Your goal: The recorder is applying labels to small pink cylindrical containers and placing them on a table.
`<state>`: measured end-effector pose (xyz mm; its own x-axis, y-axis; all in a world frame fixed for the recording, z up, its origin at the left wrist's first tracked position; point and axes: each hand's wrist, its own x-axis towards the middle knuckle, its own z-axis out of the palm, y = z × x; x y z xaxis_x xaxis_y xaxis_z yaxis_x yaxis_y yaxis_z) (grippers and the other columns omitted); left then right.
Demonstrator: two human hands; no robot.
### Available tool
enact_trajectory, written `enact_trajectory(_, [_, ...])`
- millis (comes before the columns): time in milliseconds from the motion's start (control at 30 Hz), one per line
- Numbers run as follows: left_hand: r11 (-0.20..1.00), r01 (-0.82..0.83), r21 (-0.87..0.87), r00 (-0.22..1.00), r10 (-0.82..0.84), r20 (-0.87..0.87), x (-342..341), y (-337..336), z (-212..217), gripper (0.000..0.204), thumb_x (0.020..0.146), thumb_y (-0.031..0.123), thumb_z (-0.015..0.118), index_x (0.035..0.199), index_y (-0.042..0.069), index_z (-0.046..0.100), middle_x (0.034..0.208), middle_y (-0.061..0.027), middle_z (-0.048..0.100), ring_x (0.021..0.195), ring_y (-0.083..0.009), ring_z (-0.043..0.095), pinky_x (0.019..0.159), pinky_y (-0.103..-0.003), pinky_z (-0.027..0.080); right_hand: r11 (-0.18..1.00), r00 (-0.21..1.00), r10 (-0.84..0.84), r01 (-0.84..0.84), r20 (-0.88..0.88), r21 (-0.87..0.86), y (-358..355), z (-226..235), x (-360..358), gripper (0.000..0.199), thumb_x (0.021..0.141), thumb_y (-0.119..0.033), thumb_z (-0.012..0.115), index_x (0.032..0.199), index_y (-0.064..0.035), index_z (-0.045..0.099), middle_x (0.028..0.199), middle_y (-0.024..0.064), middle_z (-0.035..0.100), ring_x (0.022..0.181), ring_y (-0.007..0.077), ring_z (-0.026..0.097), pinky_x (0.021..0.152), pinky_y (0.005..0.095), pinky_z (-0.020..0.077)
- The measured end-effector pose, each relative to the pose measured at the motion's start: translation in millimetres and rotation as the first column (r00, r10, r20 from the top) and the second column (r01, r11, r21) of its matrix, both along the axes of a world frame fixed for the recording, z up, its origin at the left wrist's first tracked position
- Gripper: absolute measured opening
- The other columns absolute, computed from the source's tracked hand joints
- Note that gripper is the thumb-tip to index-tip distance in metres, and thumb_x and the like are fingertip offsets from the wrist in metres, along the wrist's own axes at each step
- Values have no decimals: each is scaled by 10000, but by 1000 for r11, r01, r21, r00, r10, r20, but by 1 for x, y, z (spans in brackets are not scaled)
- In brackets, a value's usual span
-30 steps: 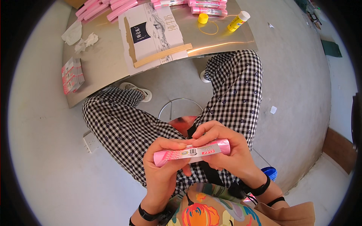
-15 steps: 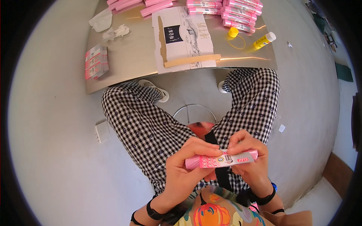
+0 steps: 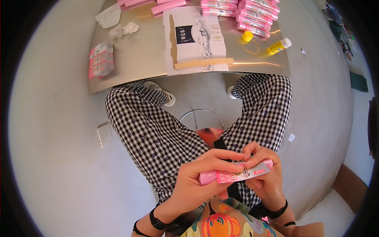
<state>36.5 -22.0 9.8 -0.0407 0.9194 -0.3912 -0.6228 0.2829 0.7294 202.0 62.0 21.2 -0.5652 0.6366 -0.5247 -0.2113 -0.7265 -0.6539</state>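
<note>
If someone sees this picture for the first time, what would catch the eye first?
Probably the long pink box held low in the picture over the lap, the left hand and the right hand pinching it together. Next, the black-and-white checked trousers in the middle, and the stack of pink boxes on the metal table at the top.

Both hands meet low in front of the seated person's body, at about 6 o'clock in the view, above the lap. The left hand [image 3: 197, 181] comes up from 7 o'clock, palm turned inward, fingers [image 3: 225, 156] stretched toward 3 o'clock and curled closed, thumb tucked beneath. The right hand [image 3: 264, 179] enters from 5 o'clock, its fingertips [image 3: 250, 162] pinching down, touching the left fingers. Each wrist wears a dark band. Both forearms are bare and bent sharply upward.
</note>
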Motion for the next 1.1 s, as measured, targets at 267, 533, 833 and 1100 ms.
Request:
enact_trajectory(267, [978, -40, 202, 981, 77, -176, 1, 1, -10, 281, 686, -88, 702, 952, 3, 693, 1047, -154, 632, 847, -131, 609, 596, -184, 506, 998, 999, -30, 29, -17, -50, -3, 1, -3, 148, 752, 115, 574, 872, 47, 629, 1010, 105, 494, 422, 45, 401, 374, 170, 315])
enact_trajectory(533, [997, -81, -3, 996, 81, -43, 2, -4, -7, 225, 694, -90, 696, 904, -9, 689, 1054, -162, 623, 789, -133, 622, 578, -179, 516, 989, 997, -63, 57, -33, -139, -1, -1, -7, 161, 720, 99, 609, 861, 25, 631, 1013, 104, 489, 456, 52, 423, 397, 176, 339])
enact_trajectory(833, [973, -180, 147, 984, 177, 32, -5, -20, -27, 280, 613, -38, 774, 879, 10, 702, 1001, -171, 638, 883, -208, 622, 796, -296, 500, 858, 952, 219, -292, 213, 422, 1, 9, -14, 233, 711, 3, 706, 937, -47, 688, 1041, 61, 518, 973, 137, 515, 847, 254, 401])
enact_trajectory(1100, [951, -242, 191, 969, 249, -10, -3, -24, -28, 291, 571, 109, 869, 792, 46, 690, 925, -154, 634, 806, -187, 634, 741, -270, 522, 852, 961, 225, -273, 159, 446, -2, 13, -17, 234, 705, 9, 710, 931, -46, 684, 1008, 81, 533, 953, 155, 526, 820, 258, 416])
